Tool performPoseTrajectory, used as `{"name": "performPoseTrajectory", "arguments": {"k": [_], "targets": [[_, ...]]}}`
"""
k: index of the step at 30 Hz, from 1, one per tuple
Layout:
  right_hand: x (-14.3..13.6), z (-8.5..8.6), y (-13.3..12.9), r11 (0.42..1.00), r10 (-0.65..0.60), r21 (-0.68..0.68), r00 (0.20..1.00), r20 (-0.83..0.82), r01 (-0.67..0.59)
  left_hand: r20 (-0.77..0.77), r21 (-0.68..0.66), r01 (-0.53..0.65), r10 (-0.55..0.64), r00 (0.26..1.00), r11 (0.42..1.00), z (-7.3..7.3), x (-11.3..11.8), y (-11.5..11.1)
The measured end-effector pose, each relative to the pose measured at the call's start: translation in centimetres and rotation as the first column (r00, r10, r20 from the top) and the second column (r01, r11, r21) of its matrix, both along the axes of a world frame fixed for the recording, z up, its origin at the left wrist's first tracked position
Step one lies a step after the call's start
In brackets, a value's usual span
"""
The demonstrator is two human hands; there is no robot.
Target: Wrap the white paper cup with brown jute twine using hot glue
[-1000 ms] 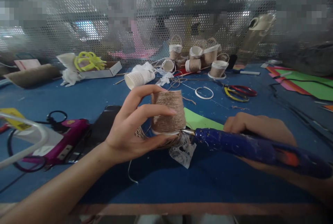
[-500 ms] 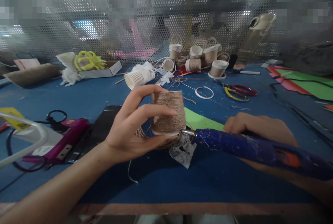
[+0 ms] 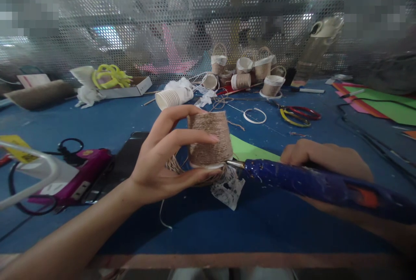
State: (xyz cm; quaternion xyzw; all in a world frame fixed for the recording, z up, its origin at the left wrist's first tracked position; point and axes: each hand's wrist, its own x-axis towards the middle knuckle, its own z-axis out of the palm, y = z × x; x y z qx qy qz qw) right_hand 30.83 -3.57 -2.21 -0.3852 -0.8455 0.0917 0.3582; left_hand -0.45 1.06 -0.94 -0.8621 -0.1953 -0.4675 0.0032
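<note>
Perforated grey metal screen (image 3: 195,7): upright across the background.
Blue tabletop (image 3: 292,236) with a brownish front edge: spreads between the screen and the person.
Cluster of twine-covered miniature baskets (image 3: 262,72) with white linings: at the back, near the screen; several bear loop handles.
Left grip (image 3: 149,165), a bare hand with forearm: holds a small tan twine-wrapped cup (image 3: 211,154) with a white rim; index finger at the top, middle finger across the side, thumb along the rim.
Right grip (image 3: 331,161), a bare hand with forearm: closed around a dark-blue glue gun (image 3: 312,182) with a metal nozzle and orange inset; fingers partly hidden.
Glue gun: nozzle tip at the cup's lower right edge; exact contact cannot be told.
Magenta power strip (image 3: 97,158): at left.
Bright green sheet (image 3: 250,148): behind the nozzle.
Scissors (image 3: 295,117) with red and yellow handles: farther back, right.
Twine-wrapped cup: at centre, narrow end up, rim down.
Translucent whitish scrap (image 3: 229,193): below the nozzle.
Thin white ring (image 3: 255,122): flat, between scissors and cup.
</note>
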Motion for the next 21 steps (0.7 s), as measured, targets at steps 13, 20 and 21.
{"name": "performPoseTrajectory", "arguments": {"k": [13, 20, 21], "targets": [[0.01, 0.15, -0.18, 0.999, -0.034, 0.013, 0.999, -0.003, 0.034, 0.064, -0.114, -0.02, 0.027, 0.998, 0.993, -0.34, -0.16, -0.44], [0.13, 0.05, -0.14, 0.999, -0.02, 0.036, 0.999, -0.03, 0.021, 0.116, -0.102, -0.009, 0.021, 0.993, 0.995, -0.57, -0.13, -0.16], [0.14, 0.04, -0.03, 0.999, -0.005, 0.044, 0.999, -0.037, 0.006, 0.126, -0.113, -0.005, 0.02, 0.992, 0.994, -0.58, -0.15, -0.16]]}}
